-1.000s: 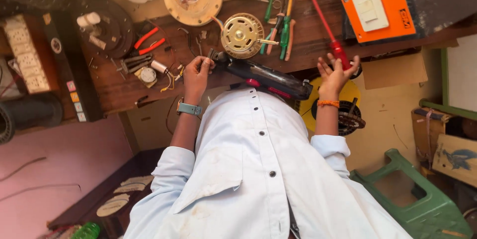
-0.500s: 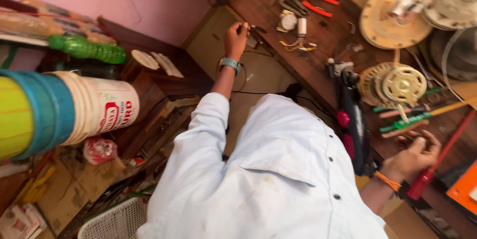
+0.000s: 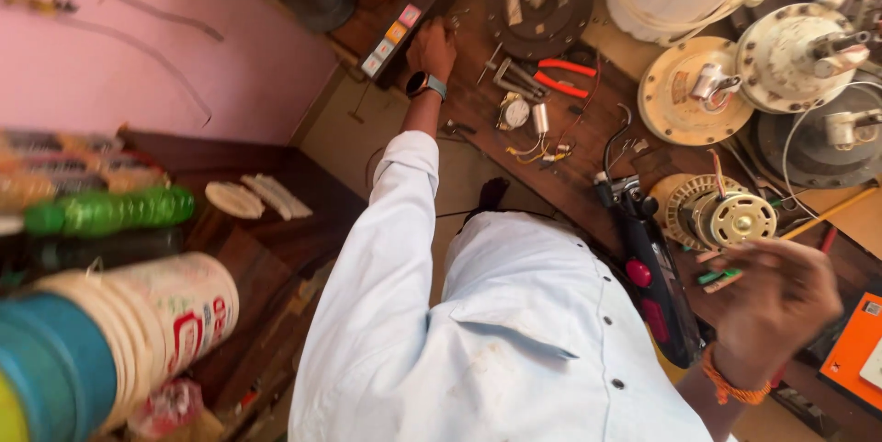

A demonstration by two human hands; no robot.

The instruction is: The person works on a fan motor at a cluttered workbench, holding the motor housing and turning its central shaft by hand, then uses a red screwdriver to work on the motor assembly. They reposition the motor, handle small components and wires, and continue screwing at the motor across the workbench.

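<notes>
cluttered wooden workbench (image 3: 588,187). left hand (image 3: 434,47), fingers curled, grip unclear, reaches to 11 o'clock; right hand (image 3: 776,309) loosely open, blurred. steady reach, avoid pliers (image 3: 556,77).

The surface (image 3: 588,187) is crowded. The left hand (image 3: 433,45) sits at its far edge, boxed between a switch strip (image 3: 390,33) and a dark round plate (image 3: 542,3); pliers (image 3: 562,77) and loose wires (image 3: 542,150) block the way rightward. The right hand (image 3: 776,304) hovers over a narrow gap, with a black drill (image 3: 648,267) just beside it and a motor coil (image 3: 721,214) beyond. Fan motor housings (image 3: 698,91) fill the far side.
</notes>
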